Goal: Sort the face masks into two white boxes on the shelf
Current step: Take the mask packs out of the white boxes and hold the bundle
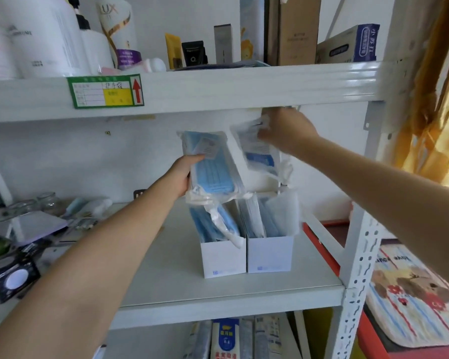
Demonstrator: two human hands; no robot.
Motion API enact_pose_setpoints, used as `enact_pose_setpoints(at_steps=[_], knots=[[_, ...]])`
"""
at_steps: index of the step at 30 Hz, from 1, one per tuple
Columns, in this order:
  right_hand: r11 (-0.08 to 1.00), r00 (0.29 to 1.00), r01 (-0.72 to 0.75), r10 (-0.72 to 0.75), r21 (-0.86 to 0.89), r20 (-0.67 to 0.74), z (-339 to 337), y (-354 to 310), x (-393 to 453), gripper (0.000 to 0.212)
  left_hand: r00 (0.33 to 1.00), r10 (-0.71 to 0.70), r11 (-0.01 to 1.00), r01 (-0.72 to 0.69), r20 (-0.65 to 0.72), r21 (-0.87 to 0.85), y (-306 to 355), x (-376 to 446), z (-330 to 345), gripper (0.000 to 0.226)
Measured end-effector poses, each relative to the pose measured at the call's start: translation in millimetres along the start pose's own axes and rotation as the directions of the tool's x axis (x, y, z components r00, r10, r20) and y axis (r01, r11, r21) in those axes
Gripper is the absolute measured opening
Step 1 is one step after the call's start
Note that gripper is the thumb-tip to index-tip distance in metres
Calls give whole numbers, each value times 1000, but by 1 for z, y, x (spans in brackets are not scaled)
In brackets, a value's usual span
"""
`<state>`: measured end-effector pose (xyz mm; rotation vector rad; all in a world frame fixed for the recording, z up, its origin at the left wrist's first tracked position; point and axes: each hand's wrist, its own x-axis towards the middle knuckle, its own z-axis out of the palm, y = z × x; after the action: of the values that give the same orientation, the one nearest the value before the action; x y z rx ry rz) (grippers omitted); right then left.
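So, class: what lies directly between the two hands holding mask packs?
Head view: only the left hand's blue mask pack, then white shelf wall, before the right hand's pack.

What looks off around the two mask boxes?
The left box sits slightly skewed beside the right box, and a clear wrapper spills over its front rim. The packs stand taller than both boxes.

Blue masks [212, 174], white boxes [223, 260], white shelf [218, 291]
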<state>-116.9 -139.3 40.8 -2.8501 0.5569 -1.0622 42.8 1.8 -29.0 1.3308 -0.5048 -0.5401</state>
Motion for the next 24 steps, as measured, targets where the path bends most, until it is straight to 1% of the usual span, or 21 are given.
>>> enact_pose_setpoints(at_steps=[1, 2, 3, 5, 6, 7, 8, 9, 11, 12, 13, 14, 15, 16, 18, 20, 21, 23, 24], knots=[[990, 985, 114, -124, -81, -124, 7, -2, -5, 21, 1000, -6, 1000, 6, -19, -12, 0, -2, 3, 20], [948, 921, 266, -303, -173, -244, 17, -1, -11, 16, 999, -8, 999, 7, -35, -38, 0, -3, 6, 15], [881, 830, 406, -467, -243, -304, 26, -2, -19, 13, 999, -6, 997, 2, -50, -78, 0, -4, 10, 13], [711, 633, 615, -703, -341, -325, 46, -3, -32, 20, 998, 0, 983, -11, -65, -183, -1, -5, 16, 19], [630, 552, 671, -777, -391, -304, 57, -2, -36, 25, 998, 9, 977, -23, -68, -210, -1, -5, 18, 24], [561, 486, 713, -828, -422, -279, 67, -4, -40, 28, 997, 24, 976, -39, -74, -213, -2, -4, 19, 27], [509, 443, 745, -860, -431, -252, 75, -7, -45, 33, 997, 43, 976, -57, -71, -212, -3, -6, 20, 30], [486, 424, 766, -874, -420, -238, 83, -12, -48, 39, 996, 59, 975, -72, -67, -209, -4, -9, 22, 33], [500, 435, 794, -864, -345, -252, 92, -21, -51, 50, 995, 86, 955, -95, -44, -280, -5, -15, 23, 40], [512, 444, 806, -855, -298, -268, 94, -25, -52, 50, 995, 96, 937, -101, -32, -336, -5, -19, 23, 46], [516, 447, 816, -849, -260, -282, 94, -30, -53, 45, 994, 107, 921, -104, -13, -376, -5, -22, 23, 55], [521, 451, 822, -842, -230, -298, 92, -35, -54, 36, 994, 109, 919, -98, 7, -382, -4, -26, 22, 66], [537, 468, 821, -827, -195, -310, 89, -40, -53, 25, 993, 113, 934, -100, 20, -342, -4, -28, 21, 74], [565, 501, 811, -804, -149, -321, 87, -45, -51, 16, 993, 117, 947, -104, 26, -305, -3, -34, 22, 79], [621, 571, 782, -745, -47, -345, 83, -59, -47, 10, 993, 116, 967, -110, 15, -230, 0, -43, 24, 81], [654, 637, 752, -691, 81, -343, 77, -72, -45, 10, 993, 113, 966, -113, -16, -232, 5, -48, 24, 85], [661, 663, 737, -667, 141, -339, 74, -77, -43, 11, 992, 123, 963, -127, -31, -239, 5, -49, 22, 84], [662, 689, 719, -638, 213, -344, 68, -80, -41, 11, 982, 180, 937, -188, -57, -294, 4, -48, 13, 76], [646, 678, 729, -638, 227, -365, 65, -79, -41, 9, 977, 205, 928, -211, -52, -308, 3, -48, 9, 69]])
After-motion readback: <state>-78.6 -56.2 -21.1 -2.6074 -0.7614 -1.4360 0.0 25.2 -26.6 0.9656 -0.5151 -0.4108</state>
